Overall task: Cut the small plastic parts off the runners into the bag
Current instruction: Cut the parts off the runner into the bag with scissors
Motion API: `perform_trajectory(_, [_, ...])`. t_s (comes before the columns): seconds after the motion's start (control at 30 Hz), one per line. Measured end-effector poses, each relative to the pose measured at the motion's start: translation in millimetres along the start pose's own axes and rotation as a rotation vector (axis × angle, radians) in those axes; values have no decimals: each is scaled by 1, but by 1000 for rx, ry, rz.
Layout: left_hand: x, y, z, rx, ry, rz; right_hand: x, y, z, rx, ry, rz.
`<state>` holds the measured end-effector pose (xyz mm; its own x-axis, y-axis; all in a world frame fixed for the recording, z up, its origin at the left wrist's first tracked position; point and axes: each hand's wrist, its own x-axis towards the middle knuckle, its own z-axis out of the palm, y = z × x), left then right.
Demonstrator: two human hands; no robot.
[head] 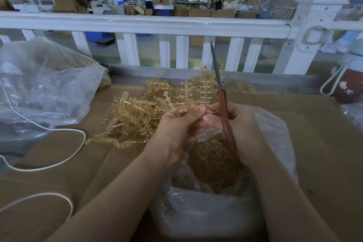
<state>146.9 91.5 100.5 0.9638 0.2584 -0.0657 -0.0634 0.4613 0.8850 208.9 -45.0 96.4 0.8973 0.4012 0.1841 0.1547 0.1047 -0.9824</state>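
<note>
My left hand [181,124] grips a translucent amber runner [186,94] whose branches with small parts stand up above my fingers. My right hand [238,124] holds red-handled scissors [223,102] with the blades closed and pointing up and away, just right of the runner. Both hands hover over an open clear plastic bag [275,133] that holds a heap of cut amber parts [212,163]. A loose pile of more runners [135,114] lies on the cardboard behind and left of my hands.
The work surface is brown cardboard [324,143]. A large crumpled clear bag [43,84] sits at the left, with a white cord [64,155] looping in front of it. A white railing [157,23] runs along the far edge. A red container [347,86] stands at the right.
</note>
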Motion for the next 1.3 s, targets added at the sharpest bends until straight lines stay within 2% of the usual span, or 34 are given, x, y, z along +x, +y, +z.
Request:
perform_trajectory(0.43, [2, 5, -5, 26, -65, -69, 4, 4, -6, -66, 51, -116])
perform_trajectory(0.8, [4, 5, -9, 112, -163, 25, 3, 1, -3, -60, 67, -72])
perform_trajectory(0.9, [6, 7, -10, 23, -57, 88, 2, 0, -4, -87, 67, -62])
perform_trajectory(1.07, [9, 12, -18, 263, 0, 258, 1, -2, -5, -75, 39, -22])
perform_trajectory(1.13, [8, 14, -19, 387, -34, 229, 1, -1, -5, -60, 28, -25])
perform_trajectory(1.3, [3, 11, -17, 460, -195, 135, 3, 1, -5, -77, 14, -38])
